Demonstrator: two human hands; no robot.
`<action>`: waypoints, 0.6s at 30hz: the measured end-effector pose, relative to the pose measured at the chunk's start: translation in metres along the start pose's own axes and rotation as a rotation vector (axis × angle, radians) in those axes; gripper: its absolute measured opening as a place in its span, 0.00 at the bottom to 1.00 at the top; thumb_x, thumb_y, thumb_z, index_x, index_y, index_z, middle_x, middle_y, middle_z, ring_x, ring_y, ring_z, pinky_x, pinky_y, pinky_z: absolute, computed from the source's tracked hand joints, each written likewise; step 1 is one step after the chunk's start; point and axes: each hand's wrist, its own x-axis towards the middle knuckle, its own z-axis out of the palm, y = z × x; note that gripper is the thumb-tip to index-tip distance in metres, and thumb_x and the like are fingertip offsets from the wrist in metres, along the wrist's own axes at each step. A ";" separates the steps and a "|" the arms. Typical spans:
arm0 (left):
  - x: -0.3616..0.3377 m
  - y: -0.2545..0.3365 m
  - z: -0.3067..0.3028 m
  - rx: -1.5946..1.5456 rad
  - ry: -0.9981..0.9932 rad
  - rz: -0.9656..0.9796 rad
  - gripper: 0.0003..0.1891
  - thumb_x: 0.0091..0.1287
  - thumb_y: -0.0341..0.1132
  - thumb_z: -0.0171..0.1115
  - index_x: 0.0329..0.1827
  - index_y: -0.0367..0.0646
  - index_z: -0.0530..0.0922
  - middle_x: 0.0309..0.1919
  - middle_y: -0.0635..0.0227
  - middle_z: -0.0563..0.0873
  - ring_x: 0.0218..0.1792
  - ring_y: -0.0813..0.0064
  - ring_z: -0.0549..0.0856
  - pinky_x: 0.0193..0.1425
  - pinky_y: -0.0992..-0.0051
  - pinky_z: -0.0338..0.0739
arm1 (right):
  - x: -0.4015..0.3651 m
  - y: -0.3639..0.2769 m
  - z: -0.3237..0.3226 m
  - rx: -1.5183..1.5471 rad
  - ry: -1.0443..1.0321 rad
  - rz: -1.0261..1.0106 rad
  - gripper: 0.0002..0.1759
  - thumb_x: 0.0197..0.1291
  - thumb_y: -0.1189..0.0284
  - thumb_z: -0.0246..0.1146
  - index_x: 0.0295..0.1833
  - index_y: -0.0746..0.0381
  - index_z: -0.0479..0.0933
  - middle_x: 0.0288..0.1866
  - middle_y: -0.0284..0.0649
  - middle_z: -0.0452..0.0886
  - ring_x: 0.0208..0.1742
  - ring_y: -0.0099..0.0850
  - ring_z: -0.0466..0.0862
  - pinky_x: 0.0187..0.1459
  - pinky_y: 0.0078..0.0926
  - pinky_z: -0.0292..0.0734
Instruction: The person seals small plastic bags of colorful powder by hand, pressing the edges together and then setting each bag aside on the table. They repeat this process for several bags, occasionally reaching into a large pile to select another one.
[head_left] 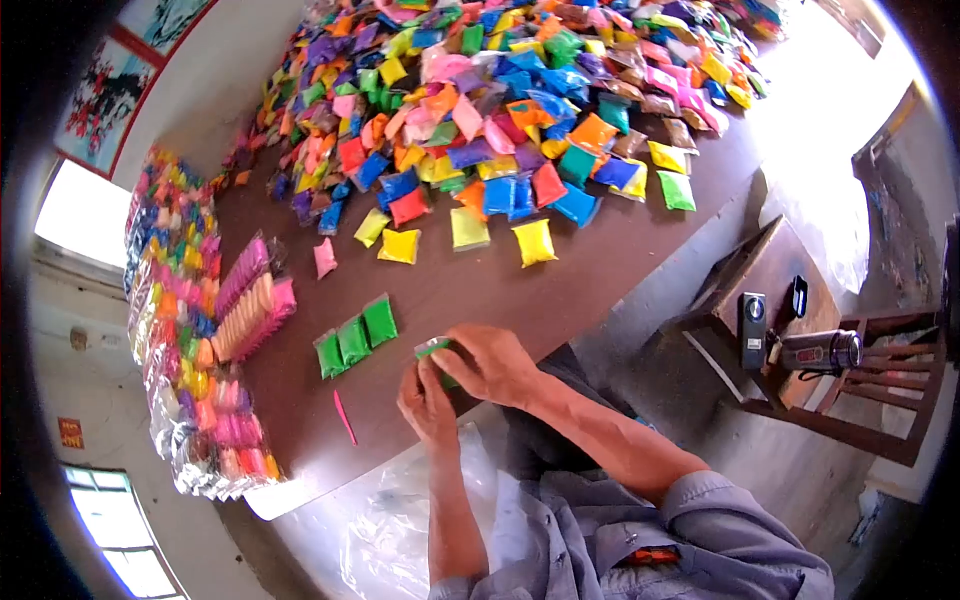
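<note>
green packet: small, squarish, glossy soft plastic | over near edge of brown worktop | pinched between closed fingers of left hand and right hand

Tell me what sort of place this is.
Probably a small packing workshop: a brown table heaped with small coloured packets, clear bags of sorted packets along its edge, and the left hand and right hand holding a green packet.
</note>
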 end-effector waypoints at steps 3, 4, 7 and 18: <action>0.000 0.011 0.007 -0.016 0.044 -0.051 0.19 0.84 0.43 0.57 0.42 0.35 0.85 0.30 0.71 0.85 0.35 0.82 0.76 0.39 0.72 0.74 | 0.000 -0.002 0.001 -0.010 0.018 0.023 0.13 0.74 0.63 0.64 0.45 0.64 0.78 0.37 0.52 0.85 0.38 0.57 0.85 0.38 0.50 0.80; 0.001 0.010 0.006 -0.017 0.038 -0.093 0.20 0.84 0.44 0.57 0.42 0.34 0.85 0.30 0.68 0.86 0.35 0.81 0.77 0.39 0.70 0.74 | 0.000 -0.002 0.000 -0.007 0.016 0.052 0.13 0.73 0.64 0.65 0.44 0.63 0.78 0.37 0.52 0.85 0.37 0.57 0.85 0.38 0.51 0.80; 0.001 0.006 0.007 -0.132 0.009 -0.118 0.22 0.84 0.48 0.58 0.42 0.35 0.85 0.32 0.69 0.86 0.36 0.81 0.78 0.41 0.72 0.74 | -0.002 0.002 -0.001 0.044 0.052 0.050 0.11 0.72 0.66 0.66 0.44 0.63 0.78 0.37 0.52 0.85 0.37 0.57 0.85 0.37 0.51 0.79; 0.000 0.006 0.008 -0.067 0.022 -0.084 0.22 0.85 0.48 0.56 0.39 0.38 0.81 0.31 0.73 0.83 0.34 0.83 0.76 0.37 0.73 0.74 | -0.004 0.001 0.000 0.044 0.054 0.028 0.11 0.69 0.67 0.68 0.45 0.64 0.80 0.37 0.52 0.84 0.38 0.56 0.85 0.39 0.48 0.80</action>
